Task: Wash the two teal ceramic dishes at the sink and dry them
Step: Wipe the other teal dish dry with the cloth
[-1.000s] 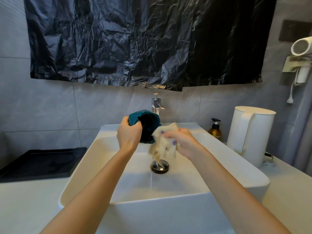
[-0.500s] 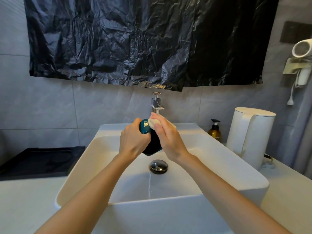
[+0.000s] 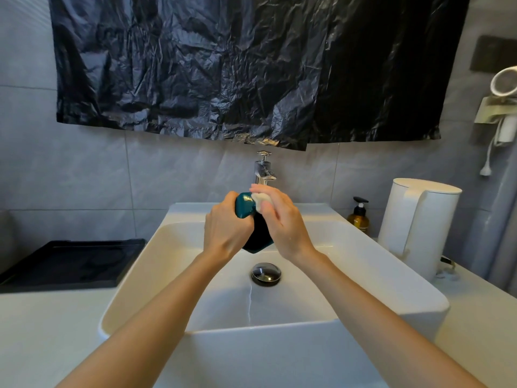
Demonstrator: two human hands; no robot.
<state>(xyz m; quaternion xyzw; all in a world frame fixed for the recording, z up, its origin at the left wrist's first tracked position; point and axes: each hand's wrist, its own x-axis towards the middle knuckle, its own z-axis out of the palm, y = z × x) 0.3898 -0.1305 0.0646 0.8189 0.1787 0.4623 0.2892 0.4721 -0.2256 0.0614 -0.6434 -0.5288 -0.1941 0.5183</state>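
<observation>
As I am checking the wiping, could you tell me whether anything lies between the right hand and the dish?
Yes: a pale cloth lies between the right hand and the top of the dish, over the sink. The left hand grips the dish directly.

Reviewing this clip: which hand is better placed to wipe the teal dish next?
Right. The right hand holds the pale cloth against the upper rim of the teal dish. The left hand grips the dish above the sink, so it is busy steadying it.
</observation>
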